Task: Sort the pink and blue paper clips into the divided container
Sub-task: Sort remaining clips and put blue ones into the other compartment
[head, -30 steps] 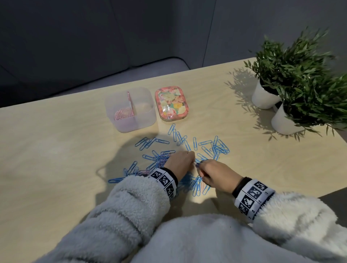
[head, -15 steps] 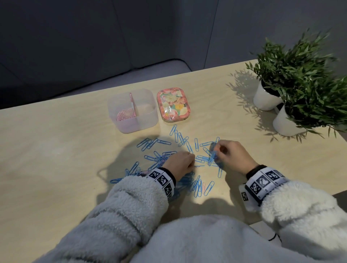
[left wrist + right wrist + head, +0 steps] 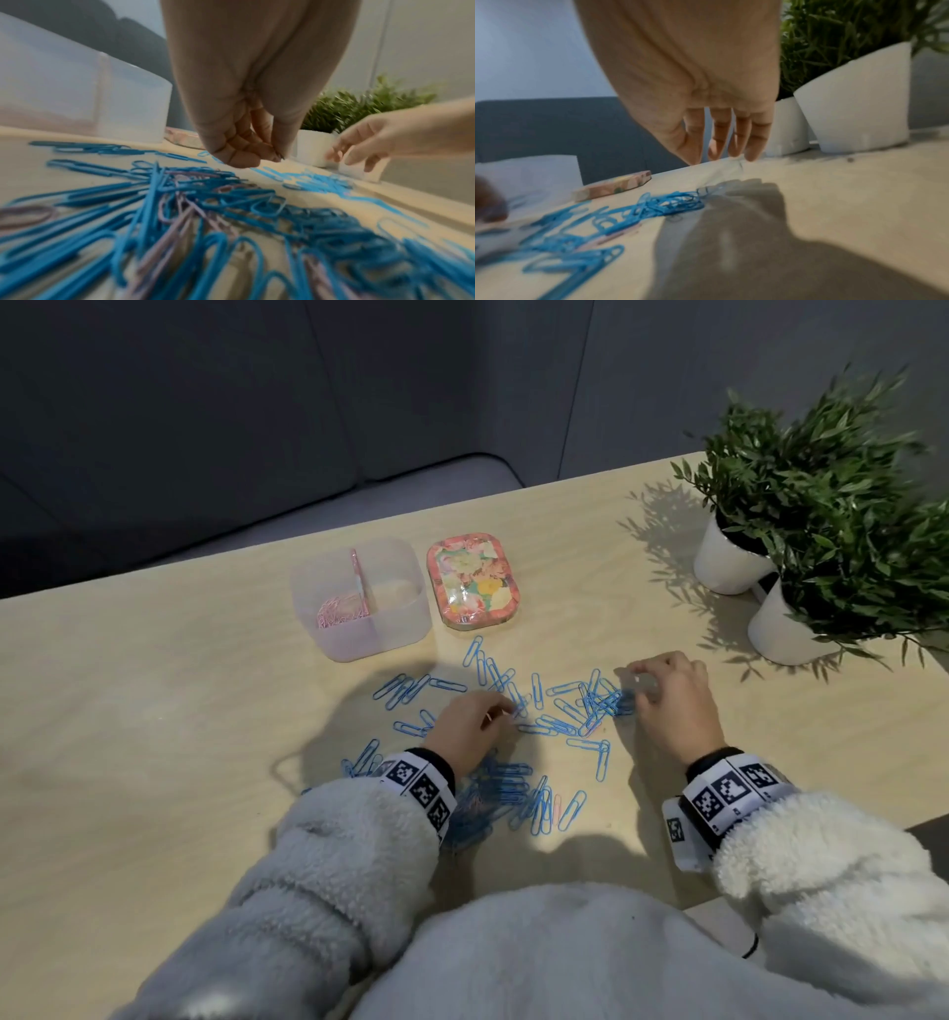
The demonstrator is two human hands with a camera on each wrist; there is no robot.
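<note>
On the bench [image 3: 154,737], blue paper clips [image 3: 565,721] lie scattered at 6 o'clock from the divided container [image 3: 395,634], whose left compartment holds pink paper clips [image 3: 339,612]. The left hand [image 3: 470,724] is curled, fingertips bunched; whether it pinches a clip I cannot tell. The right hand [image 3: 670,698] hangs loose-fingered, holding nothing.

Pale wooden table [image 3: 154,762], dark grey sofa [image 3: 179,428] beyond its far edge, grey wall [image 3: 719,361], hard shadows cast on the tabletop
</note>
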